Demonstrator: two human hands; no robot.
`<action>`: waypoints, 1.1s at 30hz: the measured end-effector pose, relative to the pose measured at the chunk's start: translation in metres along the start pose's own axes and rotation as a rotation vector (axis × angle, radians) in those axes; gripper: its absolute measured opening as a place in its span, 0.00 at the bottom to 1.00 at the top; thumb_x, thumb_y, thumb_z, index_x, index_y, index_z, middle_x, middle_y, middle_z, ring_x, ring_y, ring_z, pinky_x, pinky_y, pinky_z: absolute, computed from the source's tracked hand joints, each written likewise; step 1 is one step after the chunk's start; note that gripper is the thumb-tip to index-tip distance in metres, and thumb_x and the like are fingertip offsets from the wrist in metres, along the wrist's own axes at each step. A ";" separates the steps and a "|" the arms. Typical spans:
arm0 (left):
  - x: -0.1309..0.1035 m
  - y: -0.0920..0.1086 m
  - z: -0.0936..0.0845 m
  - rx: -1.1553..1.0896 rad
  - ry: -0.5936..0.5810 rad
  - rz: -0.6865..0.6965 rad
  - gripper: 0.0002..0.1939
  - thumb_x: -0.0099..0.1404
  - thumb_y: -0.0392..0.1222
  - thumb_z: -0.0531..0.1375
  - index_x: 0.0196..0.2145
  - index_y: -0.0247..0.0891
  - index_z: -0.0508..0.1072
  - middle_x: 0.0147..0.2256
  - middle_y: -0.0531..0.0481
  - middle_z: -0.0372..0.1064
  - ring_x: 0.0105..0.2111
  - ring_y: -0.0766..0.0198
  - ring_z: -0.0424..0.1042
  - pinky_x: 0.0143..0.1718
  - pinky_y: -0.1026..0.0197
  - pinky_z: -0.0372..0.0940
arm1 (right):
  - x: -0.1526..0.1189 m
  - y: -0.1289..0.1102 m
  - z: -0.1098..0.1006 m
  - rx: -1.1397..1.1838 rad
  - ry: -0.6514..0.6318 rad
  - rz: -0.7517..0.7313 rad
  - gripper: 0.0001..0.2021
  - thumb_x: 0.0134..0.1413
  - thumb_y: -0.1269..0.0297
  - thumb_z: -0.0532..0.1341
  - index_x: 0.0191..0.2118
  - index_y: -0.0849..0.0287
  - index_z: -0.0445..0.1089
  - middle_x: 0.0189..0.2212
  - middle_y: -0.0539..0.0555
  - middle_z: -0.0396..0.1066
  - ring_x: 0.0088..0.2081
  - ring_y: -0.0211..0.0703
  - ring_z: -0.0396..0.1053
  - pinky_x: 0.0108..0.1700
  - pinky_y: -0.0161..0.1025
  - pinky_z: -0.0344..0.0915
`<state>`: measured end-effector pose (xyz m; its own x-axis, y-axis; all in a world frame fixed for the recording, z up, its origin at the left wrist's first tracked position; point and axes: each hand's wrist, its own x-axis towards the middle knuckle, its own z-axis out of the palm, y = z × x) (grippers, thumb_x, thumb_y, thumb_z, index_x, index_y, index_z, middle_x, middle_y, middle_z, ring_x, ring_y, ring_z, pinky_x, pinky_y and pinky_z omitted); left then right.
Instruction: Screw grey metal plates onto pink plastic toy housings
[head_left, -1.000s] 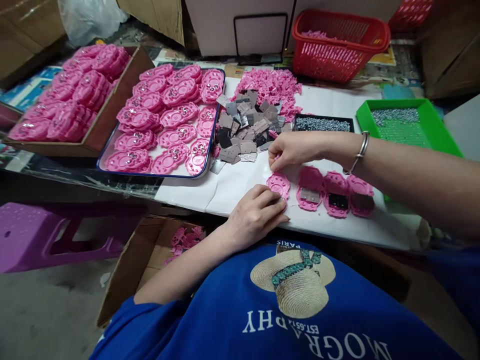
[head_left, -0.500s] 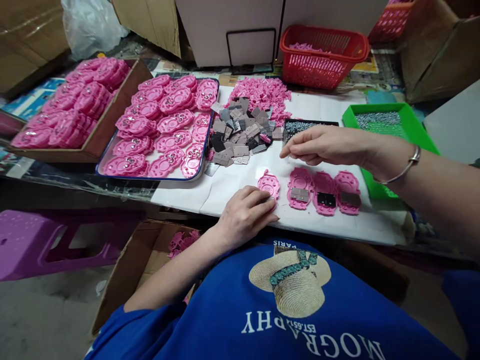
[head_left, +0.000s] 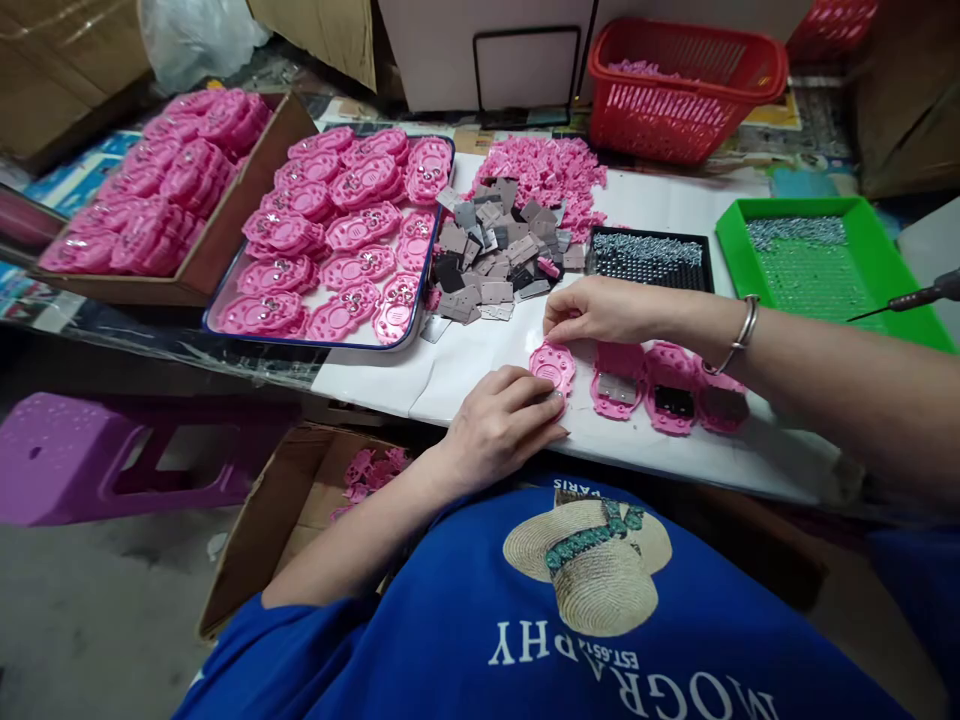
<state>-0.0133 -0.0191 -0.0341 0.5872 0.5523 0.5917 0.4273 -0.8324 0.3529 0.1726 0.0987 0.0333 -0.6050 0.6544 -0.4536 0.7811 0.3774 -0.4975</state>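
My left hand [head_left: 501, 425] rests at the table's front edge, its fingers curled over the lower end of a pink plastic case [head_left: 553, 366] that lies flat. At the upper end of that case, my right hand [head_left: 581, 312] has thumb and fingers pinched together. Whatever those fingertips hold is hidden. To the right lie three more pink cases with small plates across them: one with a grey plate [head_left: 619, 388], one with a black plate [head_left: 674, 401] and one with a brownish plate [head_left: 726, 404]. My right wrist partly covers their upper ends.
Behind my hands lie a heap of grey and black plates [head_left: 491, 245] and small pink parts [head_left: 544, 180]. A blue-rimmed tray [head_left: 330, 347] and a carton [head_left: 247, 215] hold pink cases. Small metal pieces are in a black tray [head_left: 705, 262] and a green tray [head_left: 911, 275]. A screwdriver bit [head_left: 874, 312] points in from the right.
My right hand has come down and left from near the black tray to the upper end of the pink case, fingers now pinched. My left hand stays on the case. The view has shifted slightly.
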 end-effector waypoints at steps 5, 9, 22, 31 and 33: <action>0.000 0.000 -0.001 -0.013 -0.017 -0.011 0.10 0.67 0.42 0.62 0.44 0.34 0.73 0.43 0.43 0.74 0.42 0.59 0.68 0.42 0.54 0.70 | 0.000 -0.002 -0.008 -0.102 -0.023 0.003 0.09 0.59 0.65 0.56 0.36 0.65 0.70 0.31 0.52 0.70 0.28 0.29 0.57 0.32 0.30 0.52; 0.000 0.000 -0.002 -0.019 -0.018 -0.018 0.11 0.67 0.42 0.62 0.44 0.34 0.73 0.43 0.43 0.74 0.42 0.58 0.68 0.42 0.54 0.70 | -0.001 0.001 -0.013 -0.022 -0.064 0.010 0.06 0.59 0.66 0.56 0.35 0.63 0.67 0.29 0.50 0.68 0.27 0.29 0.58 0.31 0.29 0.53; -0.002 -0.001 -0.001 -0.026 -0.027 -0.030 0.11 0.67 0.43 0.62 0.44 0.35 0.72 0.43 0.43 0.74 0.43 0.58 0.68 0.42 0.54 0.70 | 0.005 0.007 -0.009 0.131 -0.111 0.006 0.09 0.56 0.60 0.60 0.36 0.61 0.72 0.25 0.48 0.67 0.25 0.27 0.54 0.29 0.31 0.51; -0.002 0.000 -0.001 -0.016 -0.042 -0.045 0.10 0.68 0.44 0.60 0.44 0.36 0.73 0.43 0.44 0.74 0.43 0.59 0.68 0.42 0.54 0.69 | 0.006 -0.005 -0.006 -0.057 -0.025 0.038 0.10 0.56 0.61 0.60 0.35 0.62 0.73 0.29 0.51 0.71 0.29 0.31 0.61 0.33 0.32 0.53; -0.002 0.000 -0.002 -0.013 -0.047 -0.042 0.10 0.68 0.44 0.60 0.44 0.36 0.73 0.43 0.44 0.74 0.43 0.58 0.68 0.42 0.54 0.69 | 0.007 -0.009 -0.004 -0.156 0.014 0.037 0.11 0.57 0.59 0.59 0.34 0.63 0.73 0.27 0.53 0.70 0.29 0.33 0.61 0.33 0.32 0.52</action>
<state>-0.0157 -0.0199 -0.0343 0.6009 0.5881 0.5413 0.4436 -0.8087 0.3863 0.1624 0.1025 0.0375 -0.5738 0.6784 -0.4588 0.8181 0.4491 -0.3591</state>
